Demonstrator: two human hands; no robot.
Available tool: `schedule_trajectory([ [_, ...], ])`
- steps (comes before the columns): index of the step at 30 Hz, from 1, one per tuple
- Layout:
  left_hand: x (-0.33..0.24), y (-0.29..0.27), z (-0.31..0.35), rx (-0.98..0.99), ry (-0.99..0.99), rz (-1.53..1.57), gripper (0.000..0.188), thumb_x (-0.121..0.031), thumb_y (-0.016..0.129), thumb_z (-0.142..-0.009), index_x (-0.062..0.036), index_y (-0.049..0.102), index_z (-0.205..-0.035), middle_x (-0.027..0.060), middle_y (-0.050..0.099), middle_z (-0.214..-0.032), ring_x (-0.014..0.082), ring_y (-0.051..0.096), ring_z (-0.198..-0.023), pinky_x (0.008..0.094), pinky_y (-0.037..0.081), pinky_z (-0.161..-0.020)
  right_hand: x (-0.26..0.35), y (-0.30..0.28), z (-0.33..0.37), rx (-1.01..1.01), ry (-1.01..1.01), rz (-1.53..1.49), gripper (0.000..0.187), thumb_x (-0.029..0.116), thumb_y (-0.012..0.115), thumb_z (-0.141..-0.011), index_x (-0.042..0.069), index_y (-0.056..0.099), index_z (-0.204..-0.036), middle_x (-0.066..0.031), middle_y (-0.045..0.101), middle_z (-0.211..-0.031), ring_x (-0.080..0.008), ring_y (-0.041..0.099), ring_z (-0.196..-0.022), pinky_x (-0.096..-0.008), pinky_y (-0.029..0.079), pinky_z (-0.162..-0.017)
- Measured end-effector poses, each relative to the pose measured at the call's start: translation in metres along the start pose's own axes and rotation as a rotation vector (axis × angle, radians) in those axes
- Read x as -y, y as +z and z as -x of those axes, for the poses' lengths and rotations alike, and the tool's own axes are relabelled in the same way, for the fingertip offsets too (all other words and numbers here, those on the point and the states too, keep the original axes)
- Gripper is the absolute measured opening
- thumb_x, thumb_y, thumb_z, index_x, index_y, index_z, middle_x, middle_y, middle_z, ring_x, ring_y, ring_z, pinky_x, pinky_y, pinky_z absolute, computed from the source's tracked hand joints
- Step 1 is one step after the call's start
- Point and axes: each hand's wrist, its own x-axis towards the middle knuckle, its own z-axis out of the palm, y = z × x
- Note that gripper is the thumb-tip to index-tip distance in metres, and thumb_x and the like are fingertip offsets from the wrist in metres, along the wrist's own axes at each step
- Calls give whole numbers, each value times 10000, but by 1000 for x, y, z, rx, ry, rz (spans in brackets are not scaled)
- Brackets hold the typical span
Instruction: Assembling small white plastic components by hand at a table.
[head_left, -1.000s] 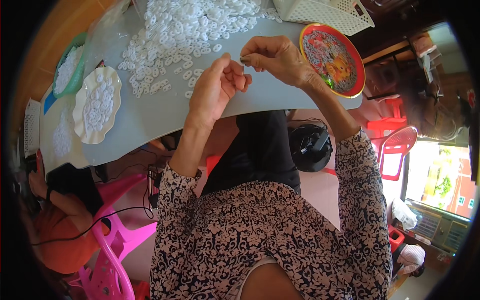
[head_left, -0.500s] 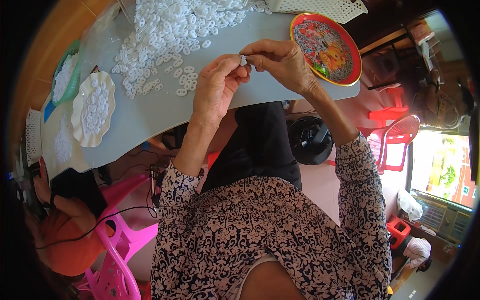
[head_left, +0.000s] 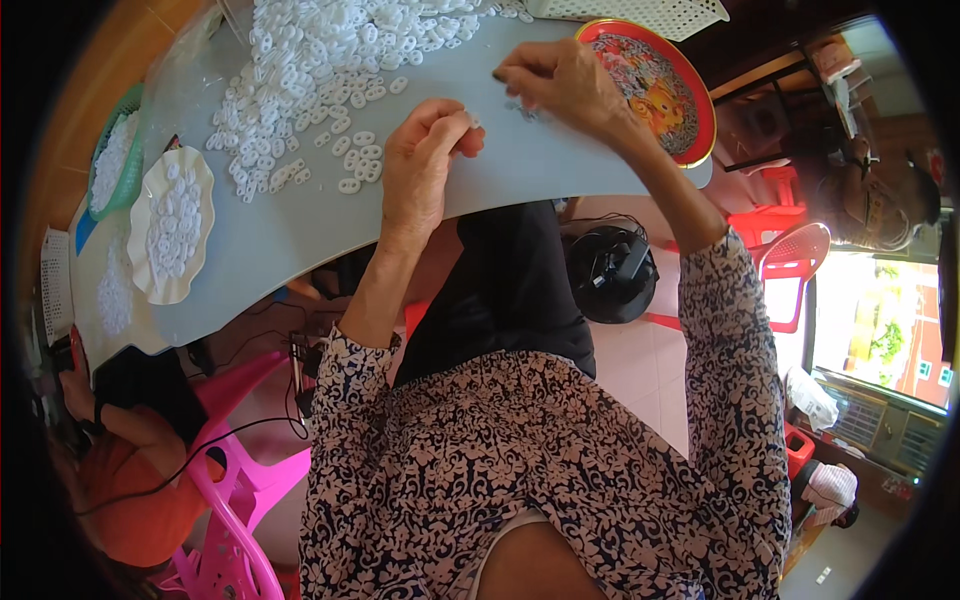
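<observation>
While both hands were together over one tiny bit just a moment ago, they've now split up. Going by the head view (only one to go on, sorry), the left hand (head_left: pixel 425 150) has its thumb and forefinger pinched on a small white piece (head_left: pixel 474 121), up at the fingertips above the near edge of the grey table (head_left: pixel 300 225). Meanwhile the right hand (head_left: pixel 565 85) has pulled away toward the red tray (head_left: pixel 708 122) of grey bits (head_left: pixel 690 85). Its fingers are bunched but blurred, so I can't tell if they've got anything. Some greyish stuff (head_left: pixel 525 111) shows just below it, too smeared to name. My read: only the left is on the piece now, and the two-handed bit is paused. White pile (head_left: pixel 330 60) sits beyond.
</observation>
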Motion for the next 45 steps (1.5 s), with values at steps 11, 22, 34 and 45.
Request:
schedule_trajectory([
  [11, -4, 4, 7, 7, 2, -154, 108, -99, 554, -840, -8, 585, -793, 36, 586, -688, 84, 529, -666, 220, 422, -671, -36, -9, -26, 191, -222, 514, 123, 96, 594, -771, 14, 676, -813, -139, 654, -740, -304, 624, -653, -359, 507, -656],
  [22, -3, 3, 5, 25, -5, -144, 102, -95, 557, -838, -9, 585, -791, 34, 585, -693, 86, 540, -668, 219, 428, -665, -2, -5, -24, 170, -111, 541, 107, 69, 629, -731, -25, 633, -781, -183, 618, -679, -251, 618, -606, -329, 500, -600],
  [34, 2, -4, 7, 129, 30, -190, 105, -112, 575, -874, -16, 599, -839, 1, 578, -716, 60, 532, -690, 193, 404, -667, -1, 39, 55, -73, 180, -600, 104, 78, 632, -839, -6, 659, -892, -12, 628, -731, -56, 544, -640, -210, 461, -581],
  [45, 6, 1, 10, 104, 61, -238, 91, -99, 579, -873, -11, 594, -854, -20, 572, -735, 38, 511, -672, 173, 384, -615, -4, 49, 60, -168, 91, -835, 161, 58, 602, -877, 7, 597, -1030, -6, 610, -821, -65, 546, -716, -211, 478, -695],
])
